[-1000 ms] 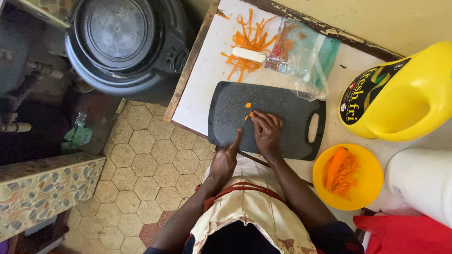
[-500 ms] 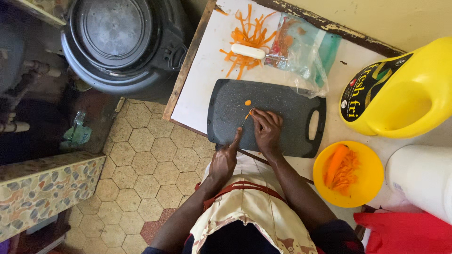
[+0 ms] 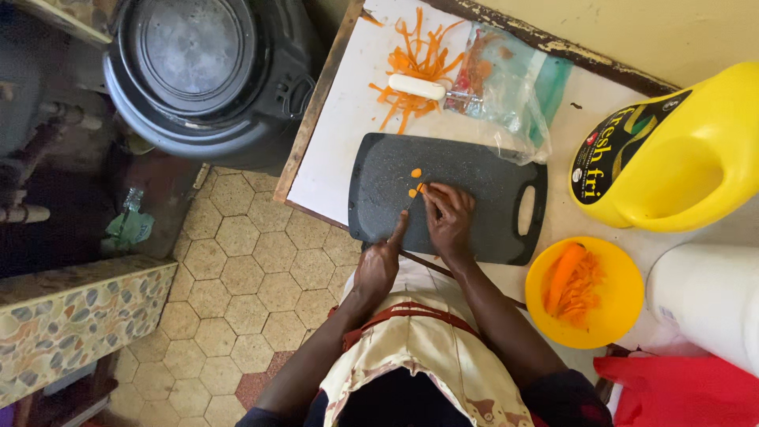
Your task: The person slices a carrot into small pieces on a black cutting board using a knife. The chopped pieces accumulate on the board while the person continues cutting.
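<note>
Carrot slices (image 3: 414,182) lie on the board (image 3: 482,178).

- Yellow jug (image 3: 672,150) is standing at right of frame.
- Orange bowl (image 3: 613,320) is sitting lower right.
- Black drum (image 3: 205,75) is occupying upper left.

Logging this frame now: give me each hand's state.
Left hand: closed on the knife, blade on the cutting board.
Right hand: fingers curled, pinning a small carrot piece.
</note>
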